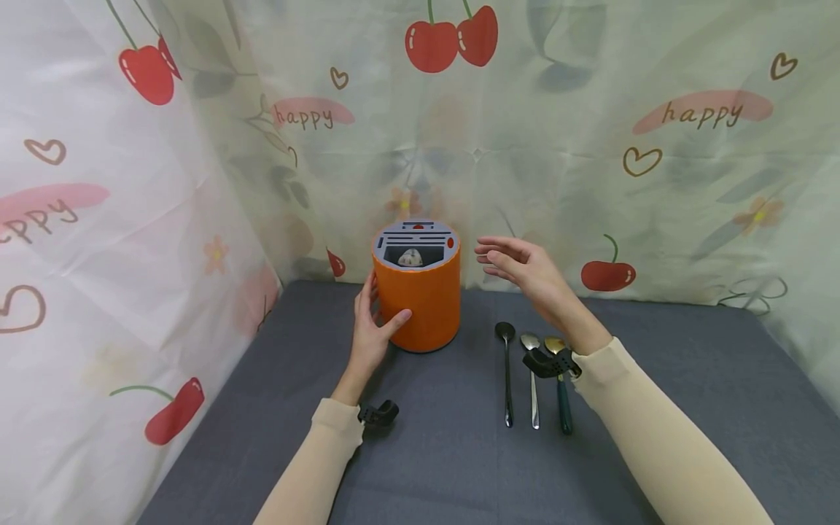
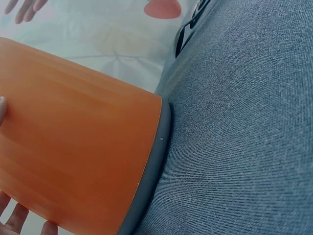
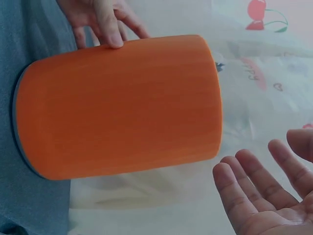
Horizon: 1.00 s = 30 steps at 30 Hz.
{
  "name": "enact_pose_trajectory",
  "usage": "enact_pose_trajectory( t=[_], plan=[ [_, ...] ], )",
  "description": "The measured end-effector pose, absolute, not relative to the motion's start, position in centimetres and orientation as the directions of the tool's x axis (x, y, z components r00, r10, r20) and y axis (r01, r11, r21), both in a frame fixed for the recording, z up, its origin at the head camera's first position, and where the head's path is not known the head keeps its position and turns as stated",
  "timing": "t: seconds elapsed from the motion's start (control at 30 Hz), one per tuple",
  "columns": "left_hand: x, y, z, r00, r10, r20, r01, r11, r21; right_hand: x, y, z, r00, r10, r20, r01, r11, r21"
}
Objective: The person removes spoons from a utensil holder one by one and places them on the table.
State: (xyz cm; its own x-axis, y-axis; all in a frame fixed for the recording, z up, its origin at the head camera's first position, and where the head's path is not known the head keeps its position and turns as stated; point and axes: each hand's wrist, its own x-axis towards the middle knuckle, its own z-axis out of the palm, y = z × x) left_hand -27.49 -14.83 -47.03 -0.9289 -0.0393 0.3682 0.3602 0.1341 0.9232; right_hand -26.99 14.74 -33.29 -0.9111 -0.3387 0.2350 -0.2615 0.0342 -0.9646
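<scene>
An orange cylindrical utensil holder (image 1: pixel 423 306) stands upright on the grey cloth, its slotted grey top facing up. Something pale and rounded (image 1: pixel 410 257) shows inside the wide opening of the top. My left hand (image 1: pixel 372 332) grips the holder's left side, thumb across the front and fingers round the far side. In the right wrist view the same holder (image 3: pixel 122 107) fills the middle. Beyond its upper right edge, my right hand (image 1: pixel 521 270) hangs in the air with loosely bent fingers, touching nothing. In its own wrist view, the right palm (image 3: pixel 276 215) lies bare.
Below my right hand lie a long black spoon (image 1: pixel 507 372), a silver spoon (image 1: pixel 534 386) and a gold-headed spoon with a dark green handle (image 1: pixel 564 408). My right wrist's camera partly covers two of them. A patterned curtain (image 1: pixel 551 182) hangs behind the grey cloth (image 1: pixel 446 452).
</scene>
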Motion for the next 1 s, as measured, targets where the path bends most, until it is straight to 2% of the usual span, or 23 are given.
enact_pose_trajectory(
  t=[1.0],
  plan=[
    [-27.5,-14.8,-47.1,-0.927,-0.038,0.374,0.367,0.126,0.922,-28.2,11.3,-30.8,-0.858,-0.429,0.284,-0.340,0.060,-0.938]
  ],
)
